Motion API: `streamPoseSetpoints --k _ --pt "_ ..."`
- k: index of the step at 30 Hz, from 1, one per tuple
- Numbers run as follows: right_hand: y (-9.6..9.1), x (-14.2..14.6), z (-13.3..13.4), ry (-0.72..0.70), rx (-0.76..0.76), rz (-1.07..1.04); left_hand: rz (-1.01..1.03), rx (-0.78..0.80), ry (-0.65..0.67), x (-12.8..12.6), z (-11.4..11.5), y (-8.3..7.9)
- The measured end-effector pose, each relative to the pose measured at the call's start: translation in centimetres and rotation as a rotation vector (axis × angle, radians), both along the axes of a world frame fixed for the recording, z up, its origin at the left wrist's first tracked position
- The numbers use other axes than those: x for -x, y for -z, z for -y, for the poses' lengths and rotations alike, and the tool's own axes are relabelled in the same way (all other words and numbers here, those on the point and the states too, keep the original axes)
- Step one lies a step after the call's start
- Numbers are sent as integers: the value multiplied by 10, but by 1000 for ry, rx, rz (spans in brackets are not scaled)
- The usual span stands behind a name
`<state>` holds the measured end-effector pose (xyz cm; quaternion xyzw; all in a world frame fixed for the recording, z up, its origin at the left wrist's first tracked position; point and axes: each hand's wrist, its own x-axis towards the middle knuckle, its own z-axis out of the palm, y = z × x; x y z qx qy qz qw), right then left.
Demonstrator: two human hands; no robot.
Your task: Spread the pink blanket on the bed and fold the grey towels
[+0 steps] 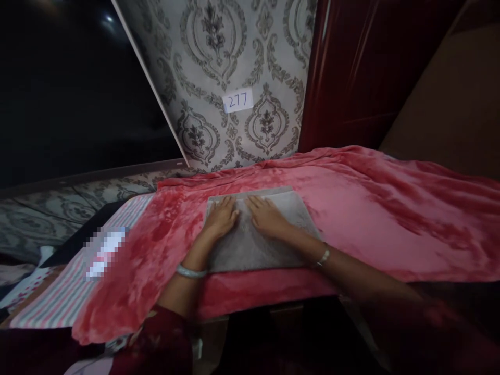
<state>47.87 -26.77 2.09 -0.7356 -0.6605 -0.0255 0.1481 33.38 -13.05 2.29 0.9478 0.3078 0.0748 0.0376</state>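
A grey folded cloth, perhaps a towel, lies flat on the red plush blanket in front of me. My left hand rests palm down on its upper left part, fingers stretched toward the far edge. On the upper middle of the same cloth lies my right hand, also flat, with its fingers pointing to the far left. A gap of bare cloth separates the two hands. A narrow strip of the cloth's lower layer shows beyond the fingertips.
A striped cloth sticks out under the blanket at the left, with a blurred-out patch on it. A large dark screen stands at the back left. Patterned wallpaper carries a label reading 277. A dark red panel rises behind right.
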Motion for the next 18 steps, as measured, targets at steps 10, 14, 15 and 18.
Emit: streamPoseSetpoints --k 10,14,15,18 --pt "43 -50 -15 106 68 -16 -66 -101 -59 -4 -4 34" --pt "45 -93 8 329 104 -30 -66 -91 -60 -6 -2 32" --pt "46 -101 14 378 100 -50 -55 -90 -56 -6 -2 32" --pt "49 -116 29 447 53 -107 34 -102 -106 -4 -3 32"
